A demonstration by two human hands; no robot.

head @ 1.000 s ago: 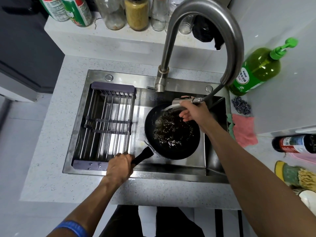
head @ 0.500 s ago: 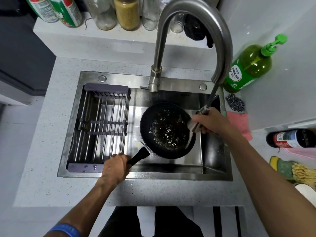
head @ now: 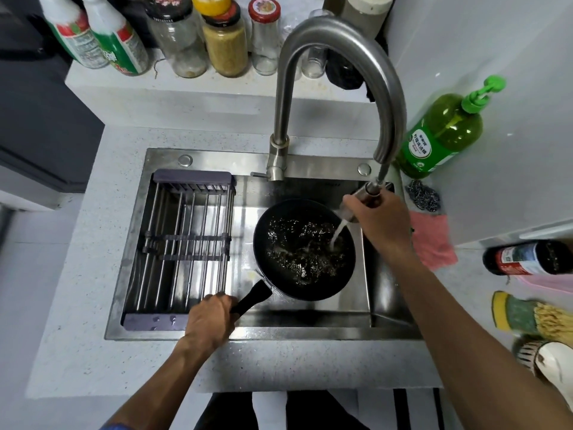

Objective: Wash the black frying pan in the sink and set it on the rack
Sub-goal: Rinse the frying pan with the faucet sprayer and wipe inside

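Observation:
The black frying pan [head: 302, 252] sits in the steel sink [head: 387, 305], holding rippling water. My left hand [head: 210, 321] grips the pan's black handle at the sink's front edge. My right hand [head: 378, 225] holds the pull-out spray head [head: 362, 197] of the tall curved faucet [head: 341, 45] over the pan's right rim. A white stream of water runs from the head into the pan. The metal drying rack [head: 186, 243] with grey end bars lies across the sink's left half, with nothing on it.
A green dish-soap pump bottle [head: 440, 135], a steel scourer [head: 423, 198] and a pink cloth [head: 431, 240] lie right of the sink. Jars and bottles line the back ledge. A dark bottle [head: 527, 257] and sponges [head: 524, 315] lie on the right counter.
My right hand has drawn the spray head from over the pan's middle back toward its right rim, nearer the faucet's end. The pan and my left hand stay where they were.

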